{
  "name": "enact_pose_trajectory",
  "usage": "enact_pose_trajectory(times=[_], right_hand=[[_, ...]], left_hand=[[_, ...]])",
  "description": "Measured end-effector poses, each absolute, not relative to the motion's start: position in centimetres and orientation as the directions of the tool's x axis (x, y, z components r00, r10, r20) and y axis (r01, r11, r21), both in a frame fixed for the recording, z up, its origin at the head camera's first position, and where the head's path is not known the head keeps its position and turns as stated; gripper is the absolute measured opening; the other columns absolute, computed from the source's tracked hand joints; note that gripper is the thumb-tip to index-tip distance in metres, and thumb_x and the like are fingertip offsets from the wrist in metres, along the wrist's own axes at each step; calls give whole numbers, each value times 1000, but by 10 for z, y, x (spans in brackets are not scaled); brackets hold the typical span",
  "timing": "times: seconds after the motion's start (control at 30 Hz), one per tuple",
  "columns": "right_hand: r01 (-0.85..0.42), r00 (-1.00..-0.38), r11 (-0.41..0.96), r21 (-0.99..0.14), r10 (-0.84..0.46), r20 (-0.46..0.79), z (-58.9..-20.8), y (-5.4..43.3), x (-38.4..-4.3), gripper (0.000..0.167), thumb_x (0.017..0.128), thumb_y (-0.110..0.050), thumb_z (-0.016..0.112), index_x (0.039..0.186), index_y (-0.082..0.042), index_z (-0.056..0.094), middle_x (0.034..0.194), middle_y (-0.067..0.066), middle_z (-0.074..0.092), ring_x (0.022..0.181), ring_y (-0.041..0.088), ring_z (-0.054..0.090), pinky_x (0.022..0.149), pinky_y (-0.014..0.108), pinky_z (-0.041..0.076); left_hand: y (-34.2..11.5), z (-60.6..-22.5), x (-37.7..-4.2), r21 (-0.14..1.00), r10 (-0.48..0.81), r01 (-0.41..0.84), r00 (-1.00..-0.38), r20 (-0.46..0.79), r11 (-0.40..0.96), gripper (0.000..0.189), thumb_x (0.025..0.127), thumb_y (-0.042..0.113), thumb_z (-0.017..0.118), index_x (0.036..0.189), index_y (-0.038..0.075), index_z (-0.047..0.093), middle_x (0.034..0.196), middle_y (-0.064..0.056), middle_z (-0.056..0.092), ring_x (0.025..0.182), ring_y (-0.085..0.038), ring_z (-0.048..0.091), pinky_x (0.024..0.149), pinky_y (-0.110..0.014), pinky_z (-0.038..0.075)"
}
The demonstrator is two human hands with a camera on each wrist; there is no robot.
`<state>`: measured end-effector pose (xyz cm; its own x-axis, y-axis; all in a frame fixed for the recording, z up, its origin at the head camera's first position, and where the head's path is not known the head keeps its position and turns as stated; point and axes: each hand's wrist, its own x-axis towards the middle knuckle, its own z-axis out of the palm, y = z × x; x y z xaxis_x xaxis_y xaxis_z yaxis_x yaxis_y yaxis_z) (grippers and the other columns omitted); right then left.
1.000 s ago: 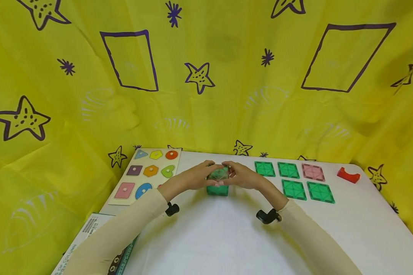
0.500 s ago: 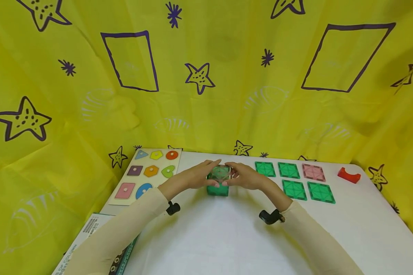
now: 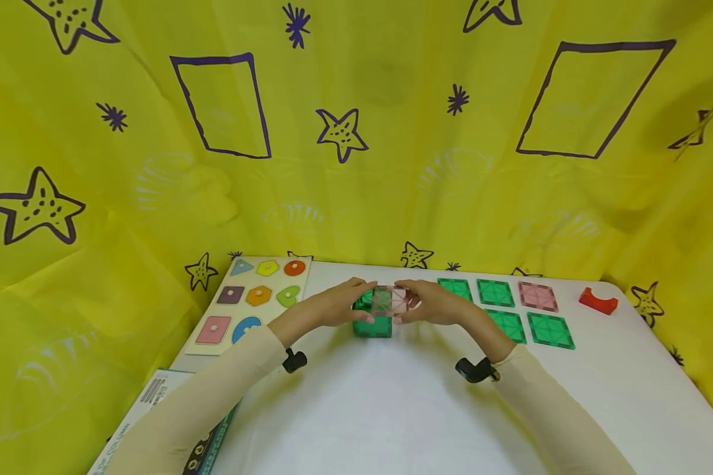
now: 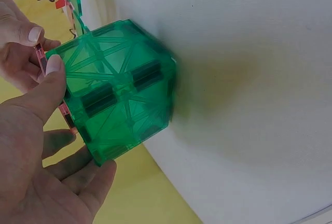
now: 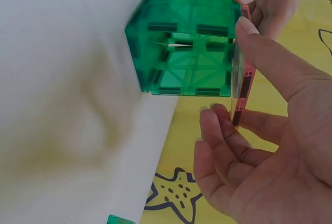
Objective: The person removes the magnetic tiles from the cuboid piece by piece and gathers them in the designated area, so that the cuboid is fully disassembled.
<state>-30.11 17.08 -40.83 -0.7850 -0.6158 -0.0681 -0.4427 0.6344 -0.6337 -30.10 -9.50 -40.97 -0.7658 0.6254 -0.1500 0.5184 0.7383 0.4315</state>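
Two holds at frame centre: left hand [image 3: 331, 305] grasping the green box [image 3: 373, 328], right hand [image 3: 438, 304] pinching the pink tile [image 3: 399, 301] overhanging its top rightward; we judge a sideways tug could collapse the box.

head, lower left: book [image 3: 144, 404] cut by bottom edge, print too small | head, left: board [image 3: 237, 310] corner behind left arm [image 3: 202, 396] | left wrist, left: pink tile [image 4: 67, 116] part-hidden by left hand [image 4: 31, 167] | right wrist, bottom: green piece [image 5: 120, 219] cut off
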Motion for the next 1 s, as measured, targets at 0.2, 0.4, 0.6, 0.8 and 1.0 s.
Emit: enact_pose_trajectory(times=[0.2, 0.4, 0.6, 0.8, 1.0], right_hand=[[-451, -790, 622, -640, -612, -37, -411, 177, -298, 76, 97, -27, 79, 155, 7, 44, 117, 12, 64, 107, 27, 60, 89, 39, 52], [-463, -796, 622, -631, -606, -13, -416, 190, -297, 77, 98, -36, 77, 156, 4, 45, 111, 9, 60, 103, 29, 57, 85, 37, 51], [-421, -830, 653, -629, -558, -24, -413, 212, -294, 82, 98, -39, 77, 159, 2, 41, 111, 9, 59, 100, 25, 54, 81, 36, 49], [-384, -861, 698, -605, -507, -38, -416, 242, -290, 84, 97, -39, 78, 159, 4, 40, 109, 10, 60, 98, 26, 53, 78, 36, 47], [-360, -869, 728, -583, -489, -74, -425, 273, -282, 84, 97, -38, 79, 157, 7, 41, 98, 6, 55, 89, 21, 49, 70, 31, 43]], left_hand=[[-94, -411, -302, 435, 615, 505, -773, -157, 746, 85, 103, 43, 69, 167, 4, 27, 169, -18, 34, 155, -35, 36, 127, -50, 33], [-93, -409, -301, 395, 602, 502, -777, -186, 769, 83, 104, 44, 66, 166, 3, 29, 171, -17, 30, 158, -35, 31, 128, -49, 29], [-93, -406, -300, 386, 604, 503, -770, -205, 773, 84, 104, 44, 65, 167, 3, 28, 173, -16, 27, 159, -35, 28, 129, -50, 27], [-94, -406, -301, 386, 604, 501, -766, -220, 775, 85, 104, 47, 64, 167, 4, 26, 174, -16, 25, 160, -35, 26, 129, -49, 26], [-94, -409, -301, 396, 606, 499, -766, -214, 771, 85, 104, 46, 64, 167, 4, 26, 173, -15, 26, 160, -35, 27, 129, -50, 27]])
